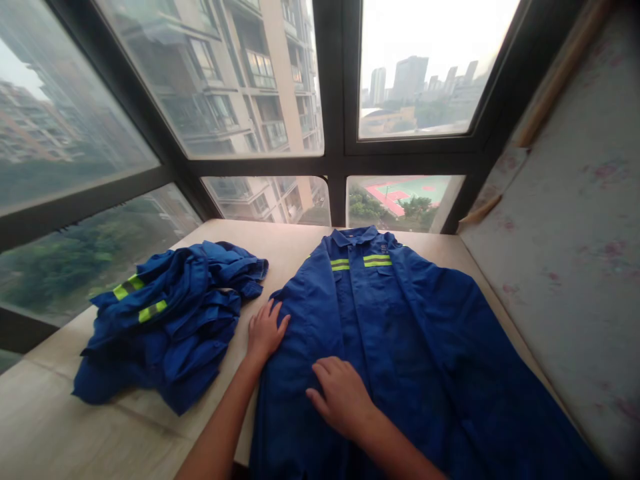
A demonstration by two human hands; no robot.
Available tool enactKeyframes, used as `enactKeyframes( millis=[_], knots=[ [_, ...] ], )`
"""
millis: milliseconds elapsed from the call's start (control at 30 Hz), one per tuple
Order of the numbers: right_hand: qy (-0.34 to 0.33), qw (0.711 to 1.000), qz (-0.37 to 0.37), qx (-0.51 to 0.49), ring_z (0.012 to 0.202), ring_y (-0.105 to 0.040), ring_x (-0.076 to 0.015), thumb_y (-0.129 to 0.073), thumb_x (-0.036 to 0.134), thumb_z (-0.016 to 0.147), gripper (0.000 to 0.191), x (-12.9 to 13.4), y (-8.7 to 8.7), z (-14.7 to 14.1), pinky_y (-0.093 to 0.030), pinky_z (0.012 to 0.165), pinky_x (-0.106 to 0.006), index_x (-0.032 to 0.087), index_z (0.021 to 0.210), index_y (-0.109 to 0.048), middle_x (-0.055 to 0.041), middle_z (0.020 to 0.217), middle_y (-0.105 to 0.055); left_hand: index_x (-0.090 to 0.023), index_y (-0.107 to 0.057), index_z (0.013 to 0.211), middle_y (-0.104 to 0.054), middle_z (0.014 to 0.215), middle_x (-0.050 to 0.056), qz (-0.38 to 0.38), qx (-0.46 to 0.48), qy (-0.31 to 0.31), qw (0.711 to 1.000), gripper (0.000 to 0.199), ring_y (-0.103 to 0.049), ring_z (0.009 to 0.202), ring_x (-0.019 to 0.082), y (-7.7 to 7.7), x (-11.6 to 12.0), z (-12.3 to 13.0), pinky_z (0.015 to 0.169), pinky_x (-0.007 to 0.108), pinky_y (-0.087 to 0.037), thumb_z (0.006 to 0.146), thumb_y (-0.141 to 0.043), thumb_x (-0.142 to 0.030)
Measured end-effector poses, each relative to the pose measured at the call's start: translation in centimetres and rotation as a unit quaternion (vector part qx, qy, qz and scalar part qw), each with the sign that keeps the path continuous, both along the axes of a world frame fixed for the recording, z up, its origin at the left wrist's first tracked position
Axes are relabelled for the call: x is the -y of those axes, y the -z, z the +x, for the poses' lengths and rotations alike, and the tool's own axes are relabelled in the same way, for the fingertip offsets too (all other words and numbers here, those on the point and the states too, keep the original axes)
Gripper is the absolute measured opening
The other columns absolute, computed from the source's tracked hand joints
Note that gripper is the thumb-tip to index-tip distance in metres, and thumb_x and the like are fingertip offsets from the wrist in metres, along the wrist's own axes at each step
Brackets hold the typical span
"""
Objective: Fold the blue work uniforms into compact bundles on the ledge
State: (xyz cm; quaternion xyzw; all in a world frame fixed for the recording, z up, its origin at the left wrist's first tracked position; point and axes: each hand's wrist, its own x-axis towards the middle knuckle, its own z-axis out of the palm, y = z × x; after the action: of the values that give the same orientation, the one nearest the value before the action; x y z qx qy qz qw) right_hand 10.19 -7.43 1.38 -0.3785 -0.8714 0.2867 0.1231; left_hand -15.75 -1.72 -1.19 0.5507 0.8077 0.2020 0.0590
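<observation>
A blue work jacket (390,320) with yellow-green reflective bands lies front up on the pale ledge, its collar toward the window and its sleeves down along the sides. My left hand (267,329) rests at the edge of the sleeve on the left, fingers spread, partly over the cloth. Lower down, my right hand (343,395) lies over the left part of the jacket, fingers slightly bent and thumb apart. Neither hand grips the fabric. The jacket's lower end runs out of view at the bottom.
To the left, a crumpled blue garment (175,333) with the same reflective strips sits on the ledge (115,433). Dark window frames (336,80) border the ledge at the back and left. A wall with floral paper (575,267) stands close on the right.
</observation>
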Motion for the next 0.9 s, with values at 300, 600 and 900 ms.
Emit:
enactKeyframes(
  millis=[300, 600, 900],
  knots=[
    [0.011, 0.991, 0.133, 0.034, 0.116, -0.058, -0.0196, -0.037, 0.020, 0.099, 0.037, -20.7, -1.4, -5.8, -0.042, 0.099, -0.031, 0.018, 0.125, -0.064, -0.0077, 0.124, -0.067, -0.015, -0.075, 0.097, -0.077, 0.101, 0.010, -0.026, 0.212, 0.003, 0.977, 0.045, -0.069, 0.098, 0.028, -1.2, -6.3, -7.0, 0.086, 0.033, -0.052, 0.080, -0.053, -0.051],
    [-0.044, 0.973, 0.183, 0.133, 0.129, -0.044, -0.0271, -0.051, 0.019, 0.091, 0.036, -32.9, -0.7, -13.4, -0.030, 0.107, -0.046, 0.027, 0.123, -0.066, -0.0066, 0.133, -0.062, -0.015, -0.077, 0.090, -0.078, 0.091, 0.008, -0.046, 0.272, 0.039, 0.961, 0.047, -0.071, 0.086, 0.026, -1.4, -6.3, -7.4, 0.076, 0.030, -0.051, 0.074, -0.057, -0.055],
    [0.015, 0.958, 0.218, 0.185, 0.112, -0.055, -0.0314, -0.046, 0.021, 0.094, 0.028, -34.2, 0.8, -13.4, -0.037, 0.096, -0.045, 0.012, 0.106, -0.071, -0.0203, 0.118, -0.065, -0.018, -0.072, 0.088, -0.075, 0.090, 0.012, -0.047, 0.125, -0.094, 0.987, 0.037, -0.066, 0.084, 0.028, -1.3, -4.3, -6.4, 0.069, 0.032, -0.044, 0.087, -0.049, -0.047]
  ],
)
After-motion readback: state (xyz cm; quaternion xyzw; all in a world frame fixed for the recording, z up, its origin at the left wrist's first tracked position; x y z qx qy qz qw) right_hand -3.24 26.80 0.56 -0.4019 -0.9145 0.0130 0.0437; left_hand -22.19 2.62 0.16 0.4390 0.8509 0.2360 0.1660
